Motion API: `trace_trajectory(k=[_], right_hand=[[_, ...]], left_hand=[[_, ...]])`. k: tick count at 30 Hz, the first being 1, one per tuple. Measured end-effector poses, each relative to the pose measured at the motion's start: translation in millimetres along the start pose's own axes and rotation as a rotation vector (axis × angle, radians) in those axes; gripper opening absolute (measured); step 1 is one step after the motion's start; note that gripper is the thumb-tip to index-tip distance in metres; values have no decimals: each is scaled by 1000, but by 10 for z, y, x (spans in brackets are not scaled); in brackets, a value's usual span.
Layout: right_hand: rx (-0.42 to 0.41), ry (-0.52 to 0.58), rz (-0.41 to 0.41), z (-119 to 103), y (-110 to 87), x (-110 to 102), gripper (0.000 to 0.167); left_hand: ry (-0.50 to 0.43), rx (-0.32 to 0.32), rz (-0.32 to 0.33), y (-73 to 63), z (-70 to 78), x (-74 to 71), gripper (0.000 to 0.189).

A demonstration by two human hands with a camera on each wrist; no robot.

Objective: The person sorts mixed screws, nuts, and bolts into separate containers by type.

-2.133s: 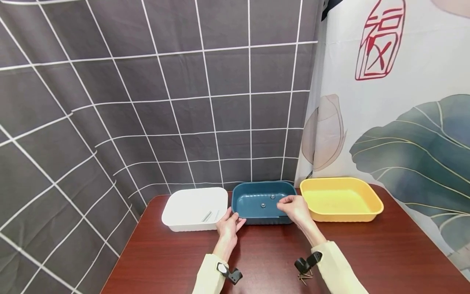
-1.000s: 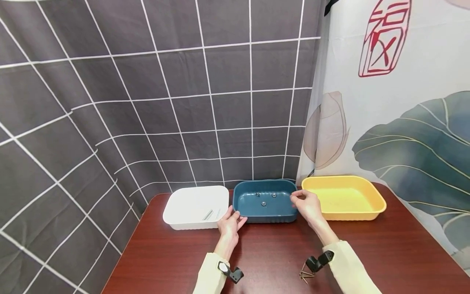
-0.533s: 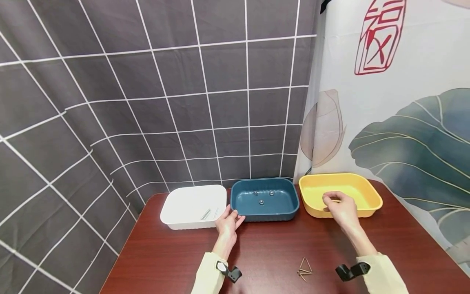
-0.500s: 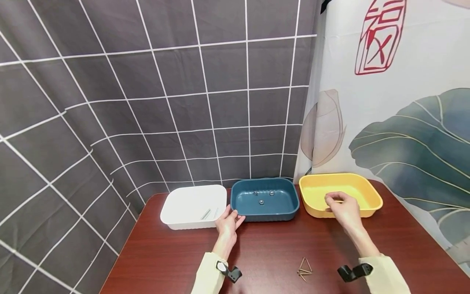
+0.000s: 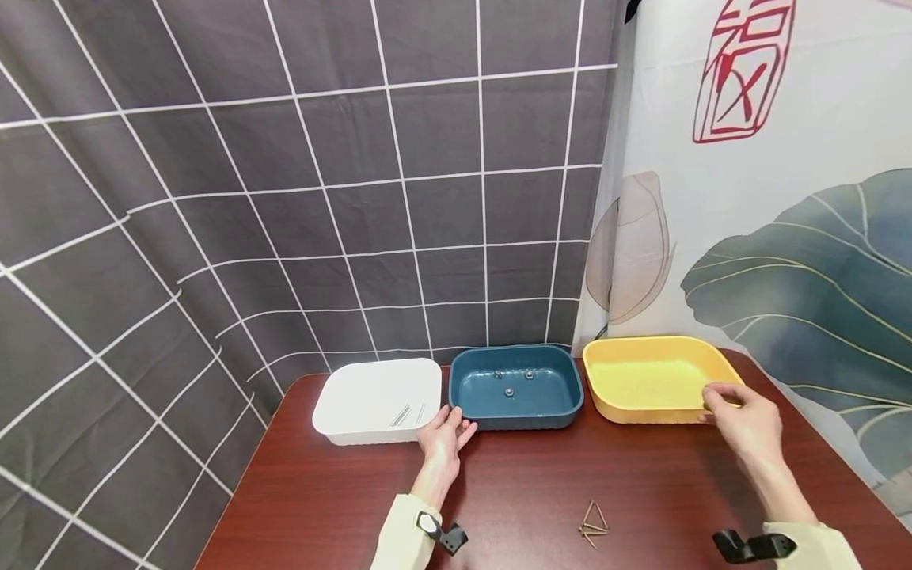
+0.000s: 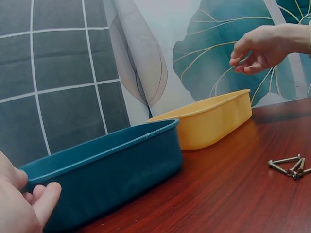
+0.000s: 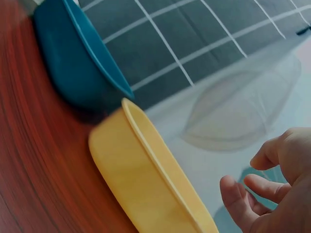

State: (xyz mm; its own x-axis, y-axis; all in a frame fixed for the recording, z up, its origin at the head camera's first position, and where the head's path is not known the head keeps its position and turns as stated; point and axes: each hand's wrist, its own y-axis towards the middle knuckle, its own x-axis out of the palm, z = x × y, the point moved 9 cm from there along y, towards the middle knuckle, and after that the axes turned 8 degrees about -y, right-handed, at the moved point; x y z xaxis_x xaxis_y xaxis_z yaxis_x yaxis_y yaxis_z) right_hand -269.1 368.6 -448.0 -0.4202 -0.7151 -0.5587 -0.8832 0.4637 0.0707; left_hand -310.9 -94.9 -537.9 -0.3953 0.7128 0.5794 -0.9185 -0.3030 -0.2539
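With thumb and fingers, my left hand [image 5: 440, 435] grips the near left corner of the blue plastic bin [image 5: 527, 422]; the left wrist view shows the thumb at the rim and fingers against the outer wall. Three small metal nuts [image 5: 509, 392] lie on the bin's floor. To the right, my right hand [image 5: 748, 423] is raised by the near right corner of the yellow bin [image 5: 627, 413]. Its fingers are loosely bent, with nothing between them in the right wrist view. No items show inside the yellow bin.
A white bin [image 5: 349, 408] with several thin metal rods [image 5: 401, 416] stands left of the blue one. Several brass-coloured screws [image 5: 592, 526] lie in a small heap near the table's front. A grey grid curtain [image 5: 442, 214] hangs behind the bins.
A third nut has appeared in the blue bin since the earliest frame. My right hand has moved right, from the blue bin across the yellow one. The left hand keeps its grip.
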Motion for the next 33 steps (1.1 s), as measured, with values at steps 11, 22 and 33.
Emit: trace_trajectory(k=[11,22,33], right_hand=[[136,127,-28,434,163,-288,50],[215,213,-101,669,367,-271,53],[173,273,-186,746,497,-215,59]], left_hand=[[121,-44,-70,-333,5,-83,46],[205,-96,-158,-623,-176,-99,35],[250,-130,-228,-857,-409,-43,34]])
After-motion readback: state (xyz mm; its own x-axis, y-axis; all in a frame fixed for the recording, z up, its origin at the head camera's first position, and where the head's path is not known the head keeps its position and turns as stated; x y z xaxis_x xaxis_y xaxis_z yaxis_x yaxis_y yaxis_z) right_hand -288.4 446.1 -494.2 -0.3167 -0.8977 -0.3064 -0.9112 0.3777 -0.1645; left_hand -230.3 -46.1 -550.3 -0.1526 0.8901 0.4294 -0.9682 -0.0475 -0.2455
